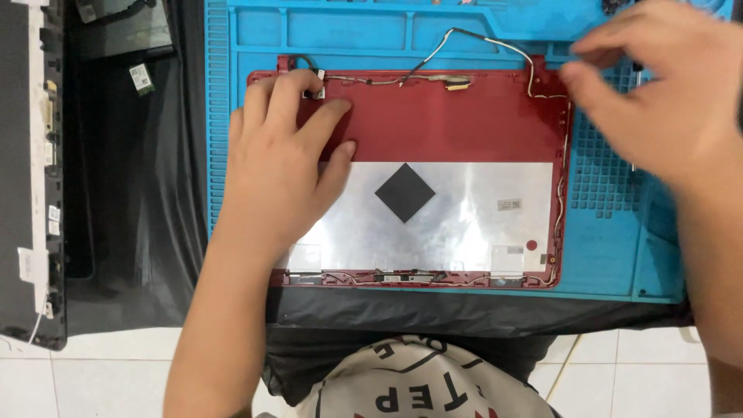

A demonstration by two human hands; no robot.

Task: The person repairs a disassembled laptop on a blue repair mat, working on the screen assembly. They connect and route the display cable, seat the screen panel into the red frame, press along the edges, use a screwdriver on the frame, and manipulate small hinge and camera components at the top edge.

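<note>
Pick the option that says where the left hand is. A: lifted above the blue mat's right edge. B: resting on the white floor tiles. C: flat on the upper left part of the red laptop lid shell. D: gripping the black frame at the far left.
C: the left hand lies palm down on the red laptop lid shell, fingers spread toward its upper left corner, overlapping the silver foil panel.

Black-draped table (139,232), carrying a blue work mat (604,263); left of the mat, a black laptop frame (31,170) and small green card (142,78).
</note>
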